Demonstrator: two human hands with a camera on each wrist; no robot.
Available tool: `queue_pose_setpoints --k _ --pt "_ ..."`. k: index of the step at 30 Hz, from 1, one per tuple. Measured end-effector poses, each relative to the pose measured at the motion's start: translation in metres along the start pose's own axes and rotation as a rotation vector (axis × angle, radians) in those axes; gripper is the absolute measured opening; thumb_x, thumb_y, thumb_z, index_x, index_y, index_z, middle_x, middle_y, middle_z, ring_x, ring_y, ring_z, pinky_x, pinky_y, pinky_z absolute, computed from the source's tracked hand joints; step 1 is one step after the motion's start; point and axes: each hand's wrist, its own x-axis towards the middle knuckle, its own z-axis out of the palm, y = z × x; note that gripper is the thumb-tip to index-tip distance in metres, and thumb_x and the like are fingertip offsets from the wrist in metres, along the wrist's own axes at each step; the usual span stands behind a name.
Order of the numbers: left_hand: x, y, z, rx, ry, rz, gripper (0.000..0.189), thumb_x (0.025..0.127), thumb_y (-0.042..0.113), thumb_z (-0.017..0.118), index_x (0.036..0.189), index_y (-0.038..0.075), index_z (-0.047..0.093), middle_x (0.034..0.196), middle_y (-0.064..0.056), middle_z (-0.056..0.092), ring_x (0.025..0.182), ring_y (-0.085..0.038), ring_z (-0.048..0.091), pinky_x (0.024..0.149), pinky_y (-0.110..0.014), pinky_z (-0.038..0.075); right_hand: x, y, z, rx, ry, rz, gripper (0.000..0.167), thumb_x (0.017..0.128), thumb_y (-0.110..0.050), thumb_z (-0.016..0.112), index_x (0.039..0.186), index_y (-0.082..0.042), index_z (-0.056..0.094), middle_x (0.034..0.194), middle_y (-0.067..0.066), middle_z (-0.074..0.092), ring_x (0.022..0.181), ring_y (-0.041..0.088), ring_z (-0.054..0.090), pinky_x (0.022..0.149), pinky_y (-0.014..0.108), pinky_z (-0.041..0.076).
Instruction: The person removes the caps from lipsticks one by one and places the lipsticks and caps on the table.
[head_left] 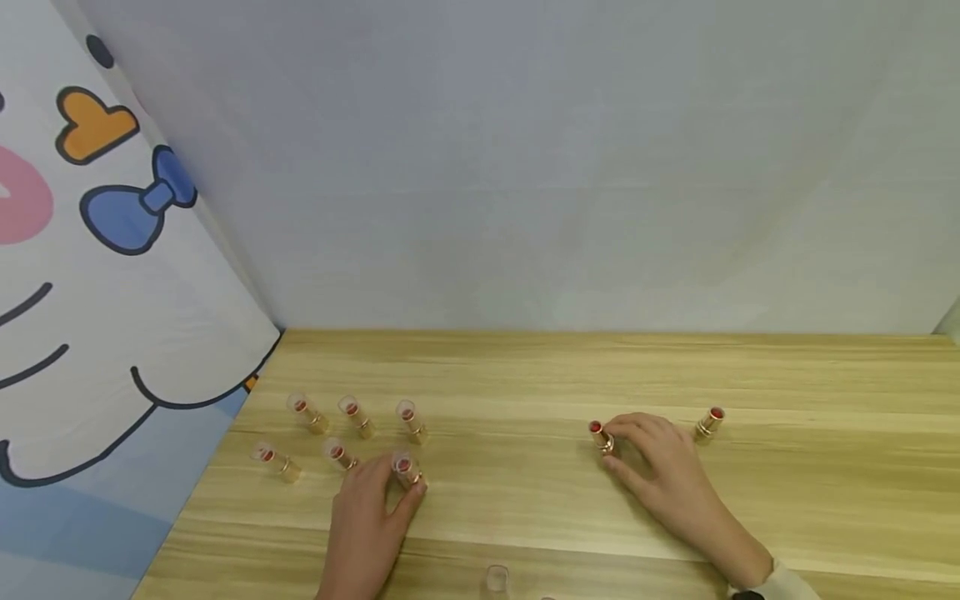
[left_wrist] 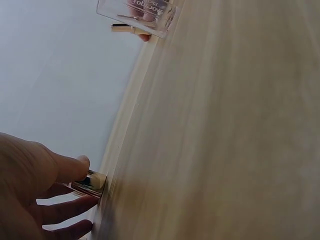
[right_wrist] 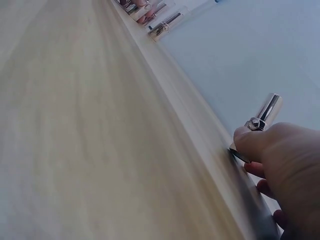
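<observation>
My left hand (head_left: pixel 367 517) pinches a gold lipstick with a clear cap (head_left: pixel 407 469) between thumb and fingers, its base at the tabletop. Seen from the left wrist, the thumb and fingers of that hand (left_wrist: pixel 40 185) are around the gold lipstick base (left_wrist: pixel 92 182). Over on the right, my right hand (head_left: pixel 667 471) grips an uncapped lipstick (head_left: pixel 601 437) with a red tip, thumb on one side and fingers on the other. In the right wrist view, this lipstick (right_wrist: pixel 267 110) stands above the thumb; fingers partly hide its lower end.
Several clear-capped lipsticks (head_left: pixel 309 414) stand in two rows near my left hand. Another uncapped red lipstick (head_left: pixel 708 425) stands behind my right hand. A clear cap (head_left: pixel 497 577) is at the near edge of the head view. A pale curtain (head_left: pixel 562 167) hangs behind the wooden table (head_left: pixel 517 375).
</observation>
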Motion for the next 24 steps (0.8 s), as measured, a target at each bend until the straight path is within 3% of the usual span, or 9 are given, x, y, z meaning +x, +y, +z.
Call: queue_pose_setpoints --k 8,16,24 --pt "-0.0003 -0.0027 0.0029 -0.012 0.01 0.008 0.025 0.093 0.024 0.08 0.113 0.012 0.072 0.127 -0.012 0.072 0.129 -0.037 0.058 0.105 -0.065 0.042 -0.0005 -0.0025 0.0013 -0.066 -0.012 0.004 0.026 0.081 -0.016 0.087 0.1 -0.021 0.071 0.122 0.002 0.071 0.119 0.032 0.061 0.096 0.043 0.032" --pt "-0.0009 -0.0044 0.0039 -0.019 0.018 0.003 0.025 0.093 0.026 0.08 0.113 0.014 0.073 0.128 -0.011 0.071 0.129 -0.038 0.057 0.103 -0.068 0.041 -0.0004 -0.0022 0.0019 -0.066 -0.014 0.0 0.026 0.081 -0.016 0.087 0.099 -0.022 0.07 0.123 0.002 0.071 0.12 0.032 0.061 0.097 0.043 0.031" --pt "-0.0006 -0.0064 0.0055 -0.02 0.014 -0.007 0.029 0.093 0.028 0.08 0.117 0.013 0.072 0.13 -0.011 0.071 0.131 -0.038 0.056 0.104 -0.068 0.04 -0.0014 -0.0017 0.0021 -0.055 -0.014 -0.004 0.027 0.082 -0.016 0.086 0.102 -0.023 0.07 0.125 -0.001 0.068 0.129 0.033 0.057 0.107 0.056 0.027"
